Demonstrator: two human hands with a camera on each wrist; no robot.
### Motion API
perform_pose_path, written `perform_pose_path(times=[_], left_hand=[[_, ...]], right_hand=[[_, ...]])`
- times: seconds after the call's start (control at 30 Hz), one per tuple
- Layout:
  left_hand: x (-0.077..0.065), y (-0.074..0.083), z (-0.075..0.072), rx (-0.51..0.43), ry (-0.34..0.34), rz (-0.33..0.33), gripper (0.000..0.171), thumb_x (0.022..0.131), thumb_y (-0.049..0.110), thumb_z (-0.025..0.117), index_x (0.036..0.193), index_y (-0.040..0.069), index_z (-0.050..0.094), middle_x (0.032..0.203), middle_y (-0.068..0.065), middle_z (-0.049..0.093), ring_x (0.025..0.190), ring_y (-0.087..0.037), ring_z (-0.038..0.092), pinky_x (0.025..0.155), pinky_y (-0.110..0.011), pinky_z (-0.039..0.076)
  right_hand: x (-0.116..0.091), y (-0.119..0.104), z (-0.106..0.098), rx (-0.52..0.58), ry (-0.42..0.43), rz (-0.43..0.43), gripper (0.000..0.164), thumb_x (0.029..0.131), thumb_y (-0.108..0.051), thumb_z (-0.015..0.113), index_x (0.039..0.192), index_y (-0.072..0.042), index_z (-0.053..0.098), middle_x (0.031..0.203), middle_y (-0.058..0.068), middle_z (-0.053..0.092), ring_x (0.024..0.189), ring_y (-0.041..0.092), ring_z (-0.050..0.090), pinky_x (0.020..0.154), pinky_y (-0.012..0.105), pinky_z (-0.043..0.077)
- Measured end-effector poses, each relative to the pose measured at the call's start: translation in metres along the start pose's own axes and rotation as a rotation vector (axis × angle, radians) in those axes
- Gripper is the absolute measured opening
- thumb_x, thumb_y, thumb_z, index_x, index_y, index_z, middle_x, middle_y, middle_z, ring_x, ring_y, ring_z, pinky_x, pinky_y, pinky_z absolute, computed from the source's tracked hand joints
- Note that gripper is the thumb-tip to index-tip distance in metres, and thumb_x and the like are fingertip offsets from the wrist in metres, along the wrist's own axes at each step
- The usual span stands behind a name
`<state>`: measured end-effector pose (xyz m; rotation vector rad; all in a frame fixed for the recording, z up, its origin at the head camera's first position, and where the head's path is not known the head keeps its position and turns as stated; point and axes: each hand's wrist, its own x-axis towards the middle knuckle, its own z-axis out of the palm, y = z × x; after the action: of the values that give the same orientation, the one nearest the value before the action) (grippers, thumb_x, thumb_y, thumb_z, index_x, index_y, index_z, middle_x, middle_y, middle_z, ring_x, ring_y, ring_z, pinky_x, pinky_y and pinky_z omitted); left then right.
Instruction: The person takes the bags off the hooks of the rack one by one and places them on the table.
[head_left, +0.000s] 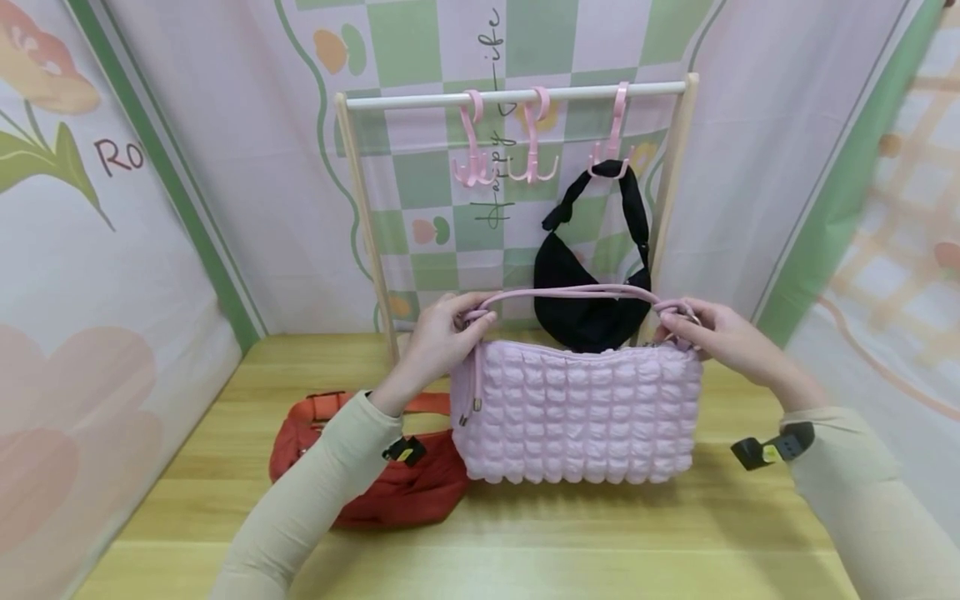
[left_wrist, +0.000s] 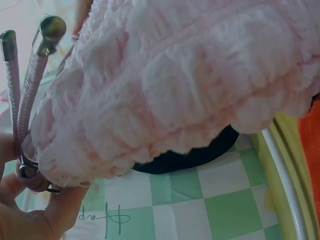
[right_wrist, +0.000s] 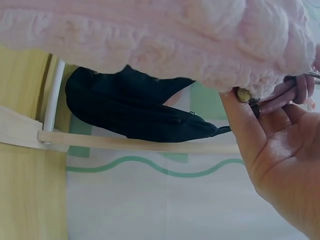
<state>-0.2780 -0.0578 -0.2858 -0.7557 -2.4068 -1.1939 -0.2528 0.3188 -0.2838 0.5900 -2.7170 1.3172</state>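
Observation:
A pale pink quilted handbag (head_left: 577,412) hangs between both hands, lifted off the table, its thin strap (head_left: 570,292) arching above it. My left hand (head_left: 447,331) pinches the strap end at the bag's left corner, where two metal-tipped cords (left_wrist: 32,75) dangle. At the opposite corner my right hand (head_left: 712,333) grips the knotted strap end near its ring. The bag hides some of the right fingers in the right wrist view. Behind it, a black shoulder bag (head_left: 566,283) hangs by its strap from a pink hook (head_left: 617,137).
A wooden rack (head_left: 365,217) with a white rail (head_left: 408,102) stands at the back. Two more pink hooks, one left (head_left: 472,146) and one central (head_left: 534,146), hang on it. A red bag (head_left: 412,492) lies on the wooden table (head_left: 562,550), partly behind the left forearm.

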Motion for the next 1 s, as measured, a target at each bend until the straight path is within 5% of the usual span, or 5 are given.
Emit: perform_pose_path(times=[0.47, 0.77, 1.0], left_hand=[[-0.005, -0.005, 0.004, 0.079, -0.063, -0.014, 0.027, 0.092, 0.031, 0.061, 0.115, 0.02, 0.068, 0.081, -0.002, 0.054, 0.069, -0.014, 0.046, 0.057, -0.025, 0.038], [-0.013, -0.003, 0.006, 0.026, -0.119, -0.08, 0.025, 0.092, 0.03, 0.061, 0.113, 0.019, 0.069, 0.08, -0.002, 0.052, 0.068, -0.015, 0.045, 0.056, -0.025, 0.037], [-0.016, -0.007, 0.009, 0.026, -0.138, -0.105, 0.025, 0.092, 0.031, 0.06, 0.113, 0.021, 0.069, 0.073, 0.002, 0.049, 0.059, -0.011, 0.04, 0.05, -0.023, 0.033]], right_hand=[[-0.003, 0.003, 0.0, 0.016, -0.074, 0.077, 0.018, 0.103, -0.028, 0.039, 0.112, -0.028, 0.054, 0.09, -0.007, 0.065, 0.075, 0.007, 0.058, 0.06, 0.032, 0.055], [-0.006, 0.007, 0.003, 0.03, -0.127, 0.132, 0.032, 0.103, -0.031, 0.038, 0.118, -0.007, 0.052, 0.091, -0.001, 0.064, 0.076, 0.009, 0.059, 0.062, 0.036, 0.056], [-0.007, 0.01, 0.007, 0.043, -0.168, 0.146, 0.036, 0.103, -0.032, 0.037, 0.115, -0.003, 0.054, 0.088, 0.003, 0.064, 0.074, 0.011, 0.059, 0.062, 0.038, 0.057]])
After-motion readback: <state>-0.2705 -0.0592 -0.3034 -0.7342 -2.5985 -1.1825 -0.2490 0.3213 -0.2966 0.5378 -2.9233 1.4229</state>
